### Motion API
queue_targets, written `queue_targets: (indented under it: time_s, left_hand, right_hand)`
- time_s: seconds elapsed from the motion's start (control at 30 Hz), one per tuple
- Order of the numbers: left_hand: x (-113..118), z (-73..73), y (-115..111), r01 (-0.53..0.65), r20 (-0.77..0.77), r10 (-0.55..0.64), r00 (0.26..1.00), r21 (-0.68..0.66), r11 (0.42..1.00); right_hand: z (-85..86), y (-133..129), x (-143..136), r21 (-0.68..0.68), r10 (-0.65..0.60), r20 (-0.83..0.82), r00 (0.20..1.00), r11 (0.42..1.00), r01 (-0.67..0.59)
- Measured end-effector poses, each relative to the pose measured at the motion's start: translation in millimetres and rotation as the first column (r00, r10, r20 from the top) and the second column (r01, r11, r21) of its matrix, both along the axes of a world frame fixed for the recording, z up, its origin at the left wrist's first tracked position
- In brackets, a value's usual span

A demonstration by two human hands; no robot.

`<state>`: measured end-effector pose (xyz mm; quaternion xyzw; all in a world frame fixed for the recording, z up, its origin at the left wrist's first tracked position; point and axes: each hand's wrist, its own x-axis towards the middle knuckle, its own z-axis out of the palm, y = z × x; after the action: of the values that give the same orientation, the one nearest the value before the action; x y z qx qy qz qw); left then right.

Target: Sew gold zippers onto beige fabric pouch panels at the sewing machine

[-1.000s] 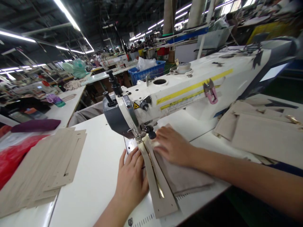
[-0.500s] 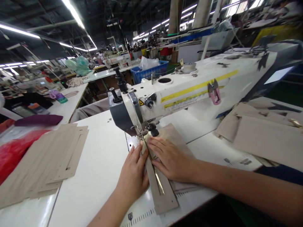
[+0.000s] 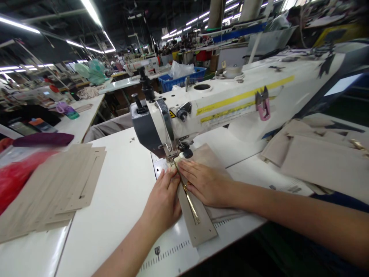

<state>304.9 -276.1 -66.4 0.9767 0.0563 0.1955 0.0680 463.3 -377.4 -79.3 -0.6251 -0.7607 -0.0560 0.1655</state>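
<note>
Under the presser foot of a white sewing machine lies a long beige strip with a slot down its middle. A gold-toothed metal zipper shows in the slot and runs up to the needle area. My left hand rests on the strip's left edge, fingers stretched toward the foot. Flat across the right side lies my right hand, its fingertips close to the foot. Beneath it spreads a piece of beige fabric. Part of the zipper and strip is hidden by my fingers.
Several beige slotted strips lie fanned out on the left. Beige fabric pieces are piled at right. Pink-handled snips sit against the machine arm. Behind stand a blue crate and a purple bottle.
The view has tilted slightly, so the scene sits a little higher in the picture. Both hands and the strip keep nearly the same place by the presser foot.
</note>
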Motion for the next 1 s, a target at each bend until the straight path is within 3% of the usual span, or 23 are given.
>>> queue_targets:
  time_s: [0.17, 0.37, 0.5, 0.67, 0.77, 0.87, 0.93, 1.0]
  left_hand:
    - [2.0, -3.2, 8.3, -0.006, 0.024, 0.005, 1.0, 0.02, 1.0]
    - [5.2, -2.3, 17.5, -0.012, 0.042, 0.01, 0.999, 0.045, 0.999]
    - [-1.2, -1.7, 12.0, 0.0, 0.078, -0.005, 0.997, 0.06, 0.998]
    - [-14.7, -5.6, -3.3, 0.022, 0.11, -0.036, 0.993, 0.129, 0.991]
    - [-18.7, -8.4, -11.5, 0.014, 0.129, -0.032, 0.991, 0.135, 0.991]
    - [-18.7, -10.4, -15.9, 0.004, 0.163, -0.025, 0.986, 0.128, 0.992]
    - [-18.0, -11.3, -16.9, -0.012, 0.177, -0.006, 0.984, 0.103, 0.995]
    - [-17.9, -12.1, -17.2, -0.023, 0.178, 0.009, 0.984, 0.079, 0.997]
  right_hand:
    - [-1.8, 10.4, 3.6, 0.035, 0.007, -0.017, 1.0, 0.999, -0.006]
    - [4.6, 21.8, 10.8, 0.168, 0.052, -0.03, 0.998, 0.985, -0.046]
    - [13.6, 19.5, 4.6, 0.146, 0.051, 0.082, 0.995, 0.987, -0.063]
    - [16.1, -0.9, -16.7, 0.166, -0.073, 0.151, 0.986, 0.985, 0.048]
    - [16.3, -26.2, -31.6, 0.216, -0.014, 0.037, 0.999, 0.976, 0.006]
    - [13.8, -50.2, -43.5, 0.158, 0.054, -0.088, 0.995, 0.987, -0.039]
    - [8.6, -57.5, -48.2, 0.161, 0.038, -0.095, 0.995, 0.987, -0.022]
    - [1.1, -57.0, -50.2, 0.26, 0.037, -0.043, 0.998, 0.965, -0.024]
